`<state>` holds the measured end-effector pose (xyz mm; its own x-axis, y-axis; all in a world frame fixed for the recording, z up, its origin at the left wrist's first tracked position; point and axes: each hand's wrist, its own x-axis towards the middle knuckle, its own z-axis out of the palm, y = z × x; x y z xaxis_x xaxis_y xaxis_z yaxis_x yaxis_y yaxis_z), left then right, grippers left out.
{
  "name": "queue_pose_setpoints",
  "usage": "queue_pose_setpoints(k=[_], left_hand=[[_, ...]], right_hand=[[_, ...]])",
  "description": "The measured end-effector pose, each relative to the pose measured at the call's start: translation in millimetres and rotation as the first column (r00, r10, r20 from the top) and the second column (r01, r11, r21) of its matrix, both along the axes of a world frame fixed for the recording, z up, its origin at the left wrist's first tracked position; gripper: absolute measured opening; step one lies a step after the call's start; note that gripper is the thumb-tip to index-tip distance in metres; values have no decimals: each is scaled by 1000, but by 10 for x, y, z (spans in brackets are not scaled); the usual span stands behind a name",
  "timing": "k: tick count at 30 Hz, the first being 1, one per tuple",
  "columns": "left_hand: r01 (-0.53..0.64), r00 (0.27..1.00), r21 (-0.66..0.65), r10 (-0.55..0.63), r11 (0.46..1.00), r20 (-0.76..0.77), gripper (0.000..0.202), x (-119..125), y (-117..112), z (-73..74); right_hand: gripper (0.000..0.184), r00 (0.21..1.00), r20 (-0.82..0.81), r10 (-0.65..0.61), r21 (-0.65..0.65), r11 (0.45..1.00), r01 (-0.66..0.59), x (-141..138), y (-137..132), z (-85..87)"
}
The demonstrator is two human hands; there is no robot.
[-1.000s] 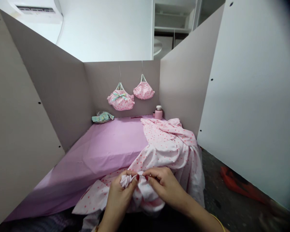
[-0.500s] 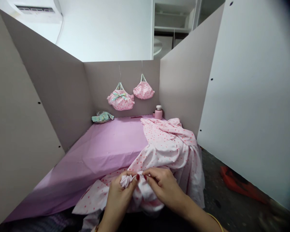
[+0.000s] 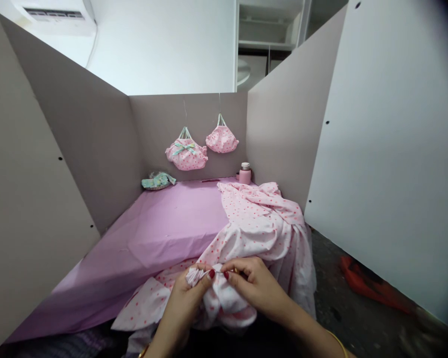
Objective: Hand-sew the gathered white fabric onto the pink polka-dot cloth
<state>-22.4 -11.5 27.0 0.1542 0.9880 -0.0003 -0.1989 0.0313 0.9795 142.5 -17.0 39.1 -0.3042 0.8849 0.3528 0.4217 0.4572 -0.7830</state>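
A pink cloth with red dots [image 3: 263, 226] lies bunched over the near right part of the purple-covered table [image 3: 160, 223]. My left hand [image 3: 188, 303] is closed, pinching a gathered white tuft of this cloth at the near edge. My right hand [image 3: 254, 286] is closed too, its fingertips pinching the same gathered cloth right beside the left thumb. A small yellowish item shows between the right fingers; I cannot make it out.
Two small pink dotted pouches [image 3: 186, 154] [image 3: 221, 139] hang on the back panel. A pink jar [image 3: 245, 174] and a turquoise cloth bundle [image 3: 158, 180] stand at the table's back. Grey panels wall the table on three sides. An orange thing [image 3: 362, 283] lies on the floor at right.
Both hands stay on the gathered cloth. The left hand has tilted slightly and the right fingers have curled tighter onto the tuft.
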Motion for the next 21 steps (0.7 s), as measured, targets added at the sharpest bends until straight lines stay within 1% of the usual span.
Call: queue_pose_setpoints(k=[3,6,9,13,17,21], left_hand=[[45,997,-52,-42,998,63,19,-2,-19,3],[84,992,-56,-78,995,99,13,-2,-51,26],[101,990,-49,-95,994,103,10,-1,-64,40],[104,991,-44,-100,994,92,9,-7,-50,24],[135,987,-55,-129,989,98,10,-15,-58,26],[163,980,-97,-149,982,134,9,-13,-82,53]], right_hand=[[23,998,-49,39,-31,999,-41,17,7,-10],[23,994,-78,75,-53,995,-80,36,18,-29],[23,992,-83,100,-76,991,-106,58,31,-49],[23,985,-105,140,-96,984,-151,81,50,-52],[21,970,-162,183,-138,969,-206,86,69,-35],[21,944,-241,225,-195,942,-274,75,77,-44]])
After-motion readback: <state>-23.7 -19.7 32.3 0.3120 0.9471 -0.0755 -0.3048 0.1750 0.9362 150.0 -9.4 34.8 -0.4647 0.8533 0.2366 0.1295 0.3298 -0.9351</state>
